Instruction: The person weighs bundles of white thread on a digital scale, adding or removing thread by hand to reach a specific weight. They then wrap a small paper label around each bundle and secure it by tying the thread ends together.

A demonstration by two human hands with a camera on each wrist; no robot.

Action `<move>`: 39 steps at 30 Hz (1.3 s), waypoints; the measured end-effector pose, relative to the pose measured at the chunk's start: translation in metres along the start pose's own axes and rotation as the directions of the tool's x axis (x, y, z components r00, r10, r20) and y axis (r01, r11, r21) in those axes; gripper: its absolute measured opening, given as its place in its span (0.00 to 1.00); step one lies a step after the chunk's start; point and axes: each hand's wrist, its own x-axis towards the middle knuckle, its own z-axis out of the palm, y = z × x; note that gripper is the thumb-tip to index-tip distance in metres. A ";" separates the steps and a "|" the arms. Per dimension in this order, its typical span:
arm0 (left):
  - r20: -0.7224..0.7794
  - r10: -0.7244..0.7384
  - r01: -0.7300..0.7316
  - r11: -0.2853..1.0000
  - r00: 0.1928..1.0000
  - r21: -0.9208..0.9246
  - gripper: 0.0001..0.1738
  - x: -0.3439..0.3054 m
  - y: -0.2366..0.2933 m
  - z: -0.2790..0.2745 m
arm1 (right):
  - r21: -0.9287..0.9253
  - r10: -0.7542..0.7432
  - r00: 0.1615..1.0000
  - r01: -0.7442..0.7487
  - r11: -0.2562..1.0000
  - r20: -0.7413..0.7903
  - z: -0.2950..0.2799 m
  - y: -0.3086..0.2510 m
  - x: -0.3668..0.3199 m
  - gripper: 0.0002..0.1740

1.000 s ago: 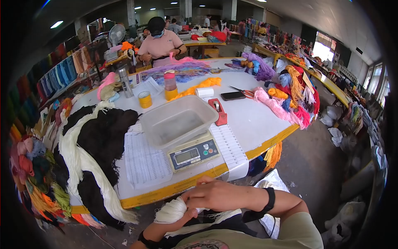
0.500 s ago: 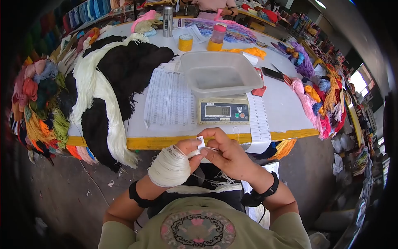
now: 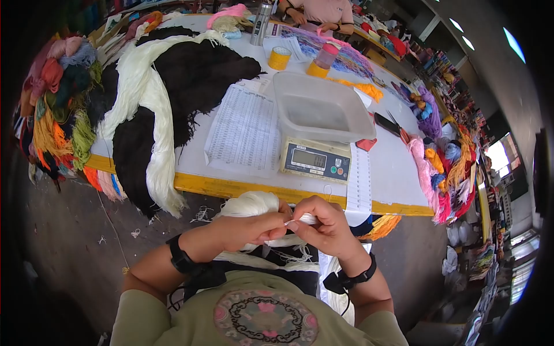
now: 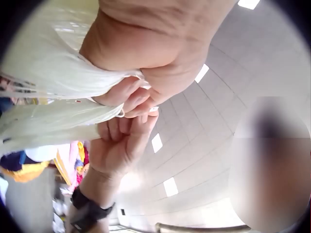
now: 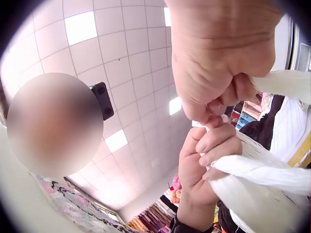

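Observation:
White yarn (image 3: 249,203) hangs in a loose bundle behind the left hand (image 3: 254,228), whose thumb and fingers pinch a strand of it. Fingertip to fingertip with it, the right hand (image 3: 324,225) curls round more of the white yarn and pinches at the same spot. Between the fingertips a small white tag (image 4: 154,109) shows in the left wrist view, mostly covered. Several white strands (image 5: 257,174) run across the left palm in the right wrist view. Both hands are just off the table's front edge, above the lap.
A scale (image 3: 316,160) with a grey plastic tub (image 3: 320,106) stands beyond the hands, beside printed sheets (image 3: 242,130). Black yarn (image 3: 196,75) and a long white hank (image 3: 163,138) lie at the left, colored yarn (image 3: 430,173) at the right. Another person (image 3: 323,11) stands across the table.
The white yarn has come off its place round the left hand and wrist into a bundle behind it. The tag, plain to see half a second ago, is now mostly hidden by the fingers.

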 end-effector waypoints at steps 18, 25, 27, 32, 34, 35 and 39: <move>-0.133 0.520 -0.331 0.700 0.844 0.633 0.06 0.005 -0.022 -0.006 | 0.115 0.212 0.972 -0.201 0.973 -0.098 0.015 0.023 -0.019 0.26; -0.367 0.156 -0.148 0.988 0.917 0.050 0.18 -0.090 0.009 -0.066 | 0.259 0.637 0.752 -0.658 0.707 0.171 -0.077 0.049 -0.091 0.14; -0.175 0.153 -0.154 0.988 0.973 0.006 0.23 -0.127 0.029 -0.092 | 0.353 0.683 0.730 -0.645 0.677 0.026 -0.105 0.073 -0.139 0.17; -0.662 0.229 -0.147 0.973 0.714 0.177 0.22 -0.236 0.040 -0.142 | 0.154 0.862 0.507 -0.851 0.502 -0.008 -0.150 0.074 -0.208 0.15; -0.728 0.231 -0.065 0.966 0.645 0.249 0.20 -0.234 0.055 -0.130 | 0.077 0.919 0.392 -0.918 0.389 0.038 -0.148 0.071 -0.217 0.13; -0.886 0.306 0.012 0.944 0.347 0.331 0.22 -0.227 0.053 -0.110 | 0.085 0.922 0.386 -0.920 0.382 0.039 -0.144 0.078 -0.228 0.13; -0.818 0.409 -0.019 0.898 0.404 0.439 0.25 -0.224 0.047 -0.114 | -0.865 0.707 0.704 -0.392 0.314 -0.063 -0.104 0.077 -0.204 0.08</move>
